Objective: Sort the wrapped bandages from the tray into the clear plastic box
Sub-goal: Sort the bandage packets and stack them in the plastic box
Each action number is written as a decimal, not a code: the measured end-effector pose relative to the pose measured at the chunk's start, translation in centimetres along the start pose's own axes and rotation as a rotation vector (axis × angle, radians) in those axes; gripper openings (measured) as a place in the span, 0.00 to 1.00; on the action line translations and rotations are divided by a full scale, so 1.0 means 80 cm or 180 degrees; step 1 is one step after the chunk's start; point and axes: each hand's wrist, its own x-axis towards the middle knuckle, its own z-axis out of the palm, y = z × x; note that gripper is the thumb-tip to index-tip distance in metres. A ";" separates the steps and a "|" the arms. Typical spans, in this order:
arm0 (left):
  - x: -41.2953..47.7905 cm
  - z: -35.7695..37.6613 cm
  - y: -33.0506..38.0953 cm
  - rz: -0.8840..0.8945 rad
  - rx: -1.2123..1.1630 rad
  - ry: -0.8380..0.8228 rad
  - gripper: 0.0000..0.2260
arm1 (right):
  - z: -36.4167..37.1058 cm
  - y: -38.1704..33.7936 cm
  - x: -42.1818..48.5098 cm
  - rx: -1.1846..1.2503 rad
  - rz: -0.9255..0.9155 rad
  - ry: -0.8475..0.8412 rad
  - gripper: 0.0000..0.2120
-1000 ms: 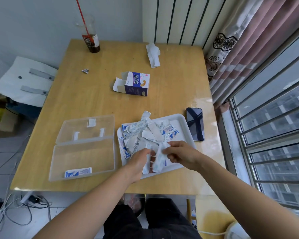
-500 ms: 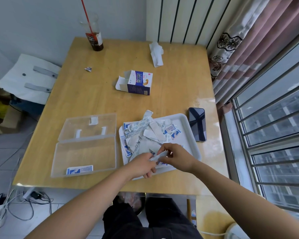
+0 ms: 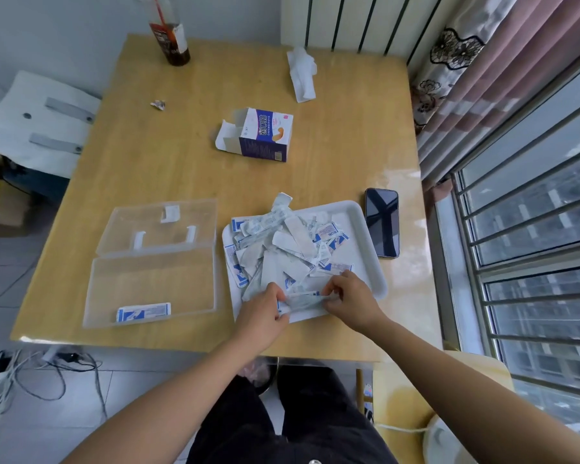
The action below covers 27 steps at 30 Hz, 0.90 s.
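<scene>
Home room — wooden table (image 3: 141, 169), patterned curtain (image 3: 456, 78), barred window (image 3: 533, 229), radiator (image 3: 342, 21), phone (image 3: 382, 222)

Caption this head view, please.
Left hand and right hand pinch a wrapped bandage over the tray, beside the clear plastic box.

The left hand (image 3: 263, 313) and right hand (image 3: 350, 298) are pinching one wrapped bandage (image 3: 303, 300) by its two ends over the near edge of the white tray (image 3: 366, 236), where a heap of bandages (image 3: 282, 242) is lying. Just left, the open clear plastic box (image 3: 154, 279) is holding a single bandage (image 3: 143, 311) on the tabletop (image 3: 181, 145).
</scene>
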 end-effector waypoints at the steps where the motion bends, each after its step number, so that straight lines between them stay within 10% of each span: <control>1: 0.001 0.002 0.001 0.0025 -0.0011 -0.0062 0.12 | 0.002 -0.001 0.000 -0.0034 -0.0100 -0.0114 0.09; 16: 0.002 -0.011 0.018 0.0436 0.1137 -0.0015 0.13 | -0.002 -0.012 0.000 -0.0373 -0.0939 0.0048 0.01; 27: -0.034 -0.095 0.011 0.0513 0.0472 -0.0066 0.09 | -0.009 -0.101 -0.013 -0.0307 -0.1506 -0.0243 0.07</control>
